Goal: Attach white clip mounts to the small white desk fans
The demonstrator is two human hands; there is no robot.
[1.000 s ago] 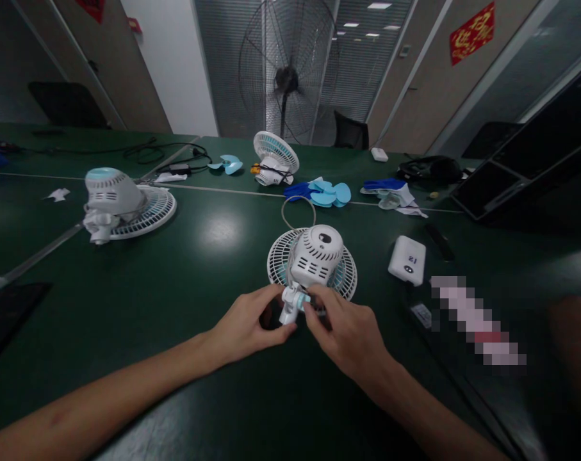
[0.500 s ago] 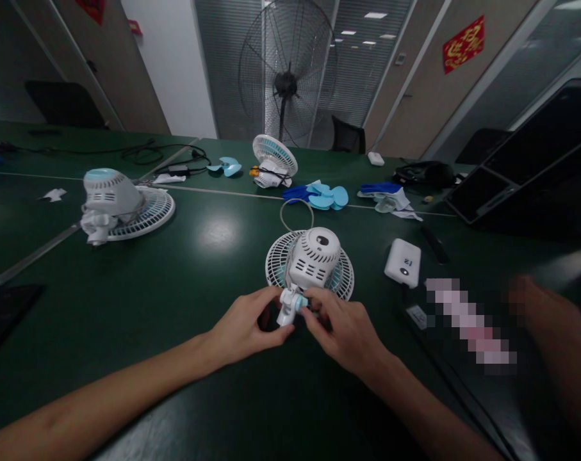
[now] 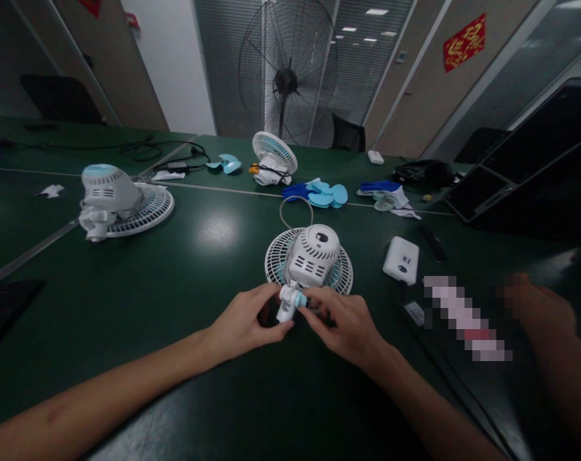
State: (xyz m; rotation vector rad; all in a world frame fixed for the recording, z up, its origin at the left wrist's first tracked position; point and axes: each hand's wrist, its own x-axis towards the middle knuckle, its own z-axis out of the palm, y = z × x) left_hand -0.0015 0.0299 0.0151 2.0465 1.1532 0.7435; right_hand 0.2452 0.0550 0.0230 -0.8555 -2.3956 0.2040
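A small white fan [image 3: 315, 253] lies face down on the green table, its motor housing up and its round grille beneath. From its near side juts a white clip-like bracket [image 3: 286, 306]. My left hand [image 3: 246, 323] is closed on this bracket, thumb below and fingers on its left side. On the bracket's right side sits a light blue knob [image 3: 300, 299]. My right hand [image 3: 341, 323] pinches the knob between thumb and fingers; part of the knob is hidden by the fingertips. A thin pale cord [image 3: 296, 198] loops up behind the fan.
Another face-down fan [image 3: 122, 202] lies left, and a third fan [image 3: 273, 159] stands behind. Light blue blades [image 3: 326, 194] rest near blue-and-white gloves [image 3: 386, 195]. A white power bank [image 3: 401, 260] with a cable is on the right. Another person's hand [image 3: 540, 307] reaches in at far right.
My hands stay on the bracket and knob; the right fingers have shifted slightly around the knob. The other person's hand at the right has moved a little leftward.
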